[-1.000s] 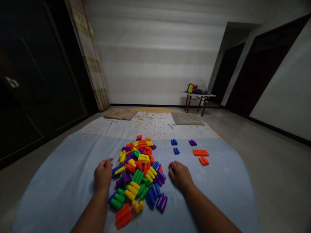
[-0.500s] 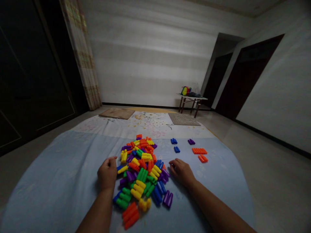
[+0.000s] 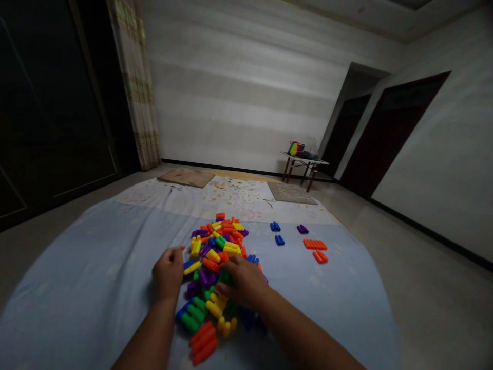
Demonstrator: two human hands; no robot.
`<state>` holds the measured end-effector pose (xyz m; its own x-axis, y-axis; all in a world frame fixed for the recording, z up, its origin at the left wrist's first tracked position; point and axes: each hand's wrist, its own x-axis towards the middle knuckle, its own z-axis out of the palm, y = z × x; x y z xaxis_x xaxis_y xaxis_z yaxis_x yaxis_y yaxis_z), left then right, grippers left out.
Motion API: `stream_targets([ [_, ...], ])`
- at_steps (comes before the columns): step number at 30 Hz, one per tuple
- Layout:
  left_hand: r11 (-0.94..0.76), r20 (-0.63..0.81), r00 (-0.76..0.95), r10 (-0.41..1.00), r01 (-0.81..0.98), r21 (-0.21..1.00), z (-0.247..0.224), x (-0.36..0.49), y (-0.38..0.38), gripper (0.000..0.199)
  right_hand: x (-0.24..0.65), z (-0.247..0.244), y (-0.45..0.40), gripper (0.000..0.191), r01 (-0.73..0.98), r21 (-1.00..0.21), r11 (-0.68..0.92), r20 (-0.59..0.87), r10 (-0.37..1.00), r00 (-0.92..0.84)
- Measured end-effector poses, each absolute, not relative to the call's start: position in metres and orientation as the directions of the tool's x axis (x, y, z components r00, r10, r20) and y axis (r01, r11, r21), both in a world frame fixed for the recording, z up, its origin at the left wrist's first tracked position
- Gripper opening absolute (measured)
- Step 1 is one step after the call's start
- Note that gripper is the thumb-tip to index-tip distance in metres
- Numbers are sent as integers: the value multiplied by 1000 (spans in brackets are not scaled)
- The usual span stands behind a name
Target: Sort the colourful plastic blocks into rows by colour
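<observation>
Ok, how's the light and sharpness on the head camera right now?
Head view: dim overall, the panels at left nearly black; head view: soft light and dark bands across the wall; head view: right hand slightly soft, blue pieces beside it sunk in shadow; head view: wide-angle stretch, door leaning.

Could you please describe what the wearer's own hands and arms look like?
The left hand and right hand are both bare, without gloves. The left forearm and right forearm show no sleeves, and no watch or bracelet is visible. The picture is too dim to settle finer details.
</observation>
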<state>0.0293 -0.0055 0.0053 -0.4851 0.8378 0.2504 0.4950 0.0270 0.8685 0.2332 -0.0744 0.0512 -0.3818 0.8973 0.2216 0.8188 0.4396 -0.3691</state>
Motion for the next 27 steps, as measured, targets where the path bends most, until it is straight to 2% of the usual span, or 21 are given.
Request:
stream_targets([
  [3,32,248,-487,838,497,867,5,28,-5,34,249,50,-75,41,769,-471,433,265,900,-345],
  [7,44,242,-484,841,507,861,4,28,-3,35,285,52,-78,34,655,-636,407,383,904,-189],
  [11,59,232,-483,844,514,856,2,27,-1,36,328,43,-79,29,571,-721,392,418,904,-92],
  [19,100,202,-500,842,513,852,5,27,-1,35,397,1,-80,35,620,-762,188,262,965,29],
  [24,131,168,-517,839,493,860,12,30,-4,36,411,-9,-80,37,607,-764,218,315,947,57],
  [27,150,156,-529,834,489,859,15,31,-6,37,407,-5,-83,36,653,-726,215,333,941,60],
])
